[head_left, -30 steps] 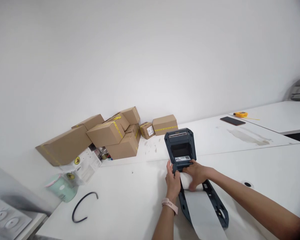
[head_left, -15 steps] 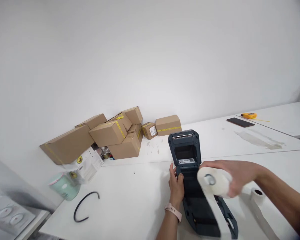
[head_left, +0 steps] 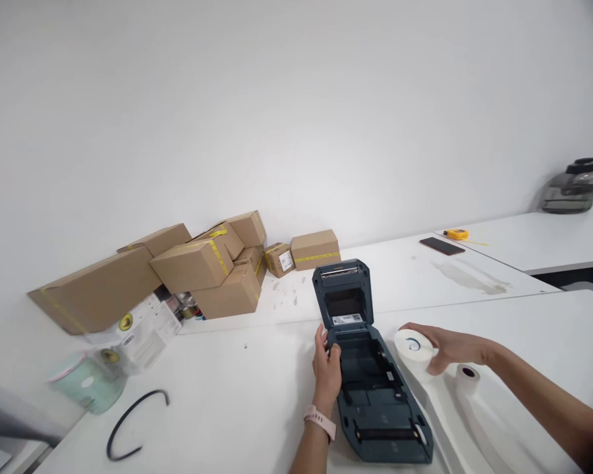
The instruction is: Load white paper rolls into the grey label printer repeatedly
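Note:
A dark blue-grey label printer (head_left: 375,388) lies on the white table with its lid (head_left: 343,294) tilted up, its inside bare of any roll. My left hand (head_left: 327,368), with a pink band at the wrist, grips the printer's left edge near the hinge. To the right of the printer, my right hand (head_left: 439,349) is wrapped round a large white label roll (head_left: 412,347), which stands on end. A strip of labels trails from that roll toward the table's front. Beside it stands a smaller white roll (head_left: 468,378), its strip also unrolled toward me.
Cardboard boxes (head_left: 227,283) are stacked against the wall at left. A black curved cable (head_left: 123,418), a mint-green container (head_left: 91,388) and a plastic package (head_left: 148,336) lie left. Farther right are a black phone (head_left: 442,246), a yellow tape measure (head_left: 456,234) and a dark jug (head_left: 573,187).
My right hand has moved the large label roll from above the printer to the table on its right. The view has turned right, bringing in the jug.

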Demonstrator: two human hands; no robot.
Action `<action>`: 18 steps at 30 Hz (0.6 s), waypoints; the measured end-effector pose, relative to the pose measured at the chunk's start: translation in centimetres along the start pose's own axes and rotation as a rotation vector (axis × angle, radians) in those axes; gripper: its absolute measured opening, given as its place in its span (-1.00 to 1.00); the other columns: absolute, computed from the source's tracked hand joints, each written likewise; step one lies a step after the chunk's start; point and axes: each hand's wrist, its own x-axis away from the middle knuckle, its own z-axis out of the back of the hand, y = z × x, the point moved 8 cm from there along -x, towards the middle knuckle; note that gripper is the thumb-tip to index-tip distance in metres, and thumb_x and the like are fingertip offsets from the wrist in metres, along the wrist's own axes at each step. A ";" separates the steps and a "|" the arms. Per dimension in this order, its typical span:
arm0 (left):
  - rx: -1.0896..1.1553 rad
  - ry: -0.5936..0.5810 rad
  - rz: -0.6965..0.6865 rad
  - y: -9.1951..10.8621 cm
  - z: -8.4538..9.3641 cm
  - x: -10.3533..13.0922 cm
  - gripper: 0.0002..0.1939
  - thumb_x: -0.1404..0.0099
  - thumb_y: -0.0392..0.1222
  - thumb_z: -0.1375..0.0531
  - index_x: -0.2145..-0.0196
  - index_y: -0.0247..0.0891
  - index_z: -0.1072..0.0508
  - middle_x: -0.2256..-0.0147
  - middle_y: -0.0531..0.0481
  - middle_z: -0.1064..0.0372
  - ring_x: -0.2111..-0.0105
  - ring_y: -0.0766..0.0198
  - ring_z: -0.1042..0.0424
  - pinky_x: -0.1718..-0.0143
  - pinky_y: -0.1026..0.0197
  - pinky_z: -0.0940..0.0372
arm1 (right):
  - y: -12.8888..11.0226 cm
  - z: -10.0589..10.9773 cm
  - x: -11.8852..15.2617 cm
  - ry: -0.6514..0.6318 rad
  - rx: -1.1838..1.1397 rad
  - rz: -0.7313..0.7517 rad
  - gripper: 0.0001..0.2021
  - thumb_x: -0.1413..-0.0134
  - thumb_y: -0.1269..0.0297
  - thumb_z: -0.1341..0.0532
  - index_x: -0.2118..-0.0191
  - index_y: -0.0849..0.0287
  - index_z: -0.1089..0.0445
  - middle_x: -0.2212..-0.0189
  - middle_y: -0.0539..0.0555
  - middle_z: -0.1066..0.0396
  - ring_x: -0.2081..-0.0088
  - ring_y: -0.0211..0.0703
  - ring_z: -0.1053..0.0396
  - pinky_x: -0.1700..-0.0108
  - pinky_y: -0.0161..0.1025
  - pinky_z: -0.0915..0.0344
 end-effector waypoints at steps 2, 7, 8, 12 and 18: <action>0.004 -0.001 -0.007 0.0 0.0 -0.1 -0.39 -0.35 -0.09 -0.08 -0.32 -0.12 -0.11 -0.27 -0.17 -0.22 -0.23 0.13 -0.24 -0.18 0.13 -0.15 | 0.7 -0.2 -0.6 -0.015 0.010 -0.008 -0.21 0.39 0.12 -0.46 -0.11 0.12 -0.33 -0.04 0.16 -0.40 -0.11 0.25 -0.31 -0.16 0.00 -0.20; 0.015 -0.013 -0.019 0.0 -0.1 -0.2 -0.42 -0.37 -0.08 -0.06 -0.31 -0.14 -0.12 -0.28 -0.16 -0.19 -0.23 0.16 -0.24 -0.16 0.18 -0.19 | 2.8 1.8 2.3 0.092 0.075 -0.053 -0.12 0.10 -0.02 -0.36 -0.36 -0.01 -0.08 -0.32 0.19 -0.16 -0.34 0.25 -0.05 -0.30 0.03 -0.07; 0.017 -0.014 -0.020 0.0 -0.2 -0.2 -0.43 -0.37 -0.08 -0.06 -0.30 -0.14 -0.13 -0.28 -0.16 -0.19 -0.23 0.16 -0.25 -0.16 0.17 -0.19 | 3.3 2.6 3.7 0.146 0.059 -0.070 -0.17 -0.01 -0.06 -0.28 -0.39 -0.06 -0.02 -0.36 0.15 -0.09 -0.38 0.20 0.02 -0.30 0.03 -0.07; 0.019 -0.014 -0.029 0.1 -0.3 -0.3 -0.47 -0.37 -0.11 -0.05 -0.27 -0.16 -0.18 -0.27 -0.15 -0.21 -0.23 0.15 -0.24 -0.18 0.16 -0.18 | 5.7 3.5 8.2 0.294 -0.018 -0.127 -0.37 -0.16 -0.15 -0.09 -0.31 -0.12 -0.19 -0.36 0.09 -0.12 -0.37 0.18 -0.03 -0.27 0.01 -0.17; 0.013 -0.001 -0.038 0.2 -0.1 -0.2 -0.49 -0.35 -0.12 -0.08 -0.25 -0.13 -0.23 -0.28 -0.12 -0.20 -0.27 0.13 -0.19 -0.24 0.12 -0.12 | 5.7 -0.9 8.5 0.357 0.142 -0.142 -0.53 -0.05 -0.20 -0.14 0.10 0.01 -0.49 -0.05 0.19 -0.46 0.01 0.30 -0.44 0.02 0.00 -0.40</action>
